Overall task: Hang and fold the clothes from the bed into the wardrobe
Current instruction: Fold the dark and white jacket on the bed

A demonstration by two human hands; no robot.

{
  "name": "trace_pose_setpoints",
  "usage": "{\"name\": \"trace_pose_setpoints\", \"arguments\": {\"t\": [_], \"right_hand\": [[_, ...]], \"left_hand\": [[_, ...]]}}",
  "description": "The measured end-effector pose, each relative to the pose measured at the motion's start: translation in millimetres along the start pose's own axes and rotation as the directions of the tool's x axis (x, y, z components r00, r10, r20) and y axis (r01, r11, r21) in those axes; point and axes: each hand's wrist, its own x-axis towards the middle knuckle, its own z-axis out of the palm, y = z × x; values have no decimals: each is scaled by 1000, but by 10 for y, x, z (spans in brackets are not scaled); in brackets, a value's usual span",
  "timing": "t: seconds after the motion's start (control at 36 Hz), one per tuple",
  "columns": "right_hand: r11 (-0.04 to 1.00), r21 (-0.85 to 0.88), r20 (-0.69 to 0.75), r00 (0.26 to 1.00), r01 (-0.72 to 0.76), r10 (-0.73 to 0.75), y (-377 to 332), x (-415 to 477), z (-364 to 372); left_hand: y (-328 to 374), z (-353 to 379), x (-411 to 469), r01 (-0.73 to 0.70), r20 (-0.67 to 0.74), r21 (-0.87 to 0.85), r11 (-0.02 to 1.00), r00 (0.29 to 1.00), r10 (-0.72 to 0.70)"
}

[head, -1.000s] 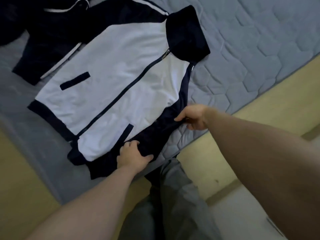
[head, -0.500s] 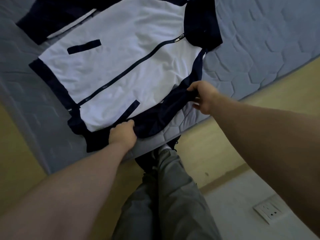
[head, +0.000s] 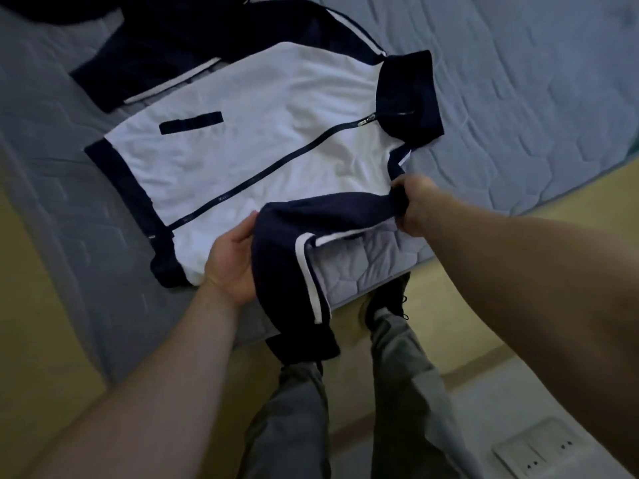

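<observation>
1. A white and navy zip-up fabric jacket [head: 276, 140] lies flat and front-up on the bed [head: 518, 98], which has a grey-blue quilted mattress. The zip is closed and the collar points to the right.
2. The right grip [head: 409, 205] pinches the near navy sleeve with a white stripe [head: 311, 219] close to the shoulder, bunching the cloth.
3. The left grip [head: 231, 261] meets the same sleeve at its bend, palm showing. Its fingers are hidden behind the fabric, so whether they clasp it cannot be told.
4. The sleeve is raised off the mattress, with its cuff hanging past the bed's edge.
5. The far navy sleeve [head: 166, 60] lies spread on the mattress.
6. Below are grey trousers [head: 408, 375], a dark shoe [head: 383, 302] and a white socket plate [head: 539, 451].
</observation>
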Motion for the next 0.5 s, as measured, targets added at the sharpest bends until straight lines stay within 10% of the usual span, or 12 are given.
{"name": "trace_pose_setpoints", "arguments": {"t": [0.14, 0.22, 0.28, 0.39, 0.5], "right_hand": [[969, 226, 59, 991, 100, -116, -269, 100, 373], [952, -125, 129, 956, 280, -265, -301, 205, 512], [761, -485, 184, 901, 431, -393, -297, 341, 507], [136, -854, 400, 802, 501, -443, -345, 506, 403], [-112, -888, 444, 767, 446, -464, -418, 649, 370]], "left_hand": [[224, -121, 235, -455, -326, -347, 820, 878, 349], [257, -240, 334, -532, -432, -493, 689, 837, 336], [269, -298, 363, -497, -450, -485, 719, 847, 282], [341, -218, 508, -484, -598, -256, 837, 760, 256], [409, -164, 809, -1, -817, 512, 859, 309, 487]]}}
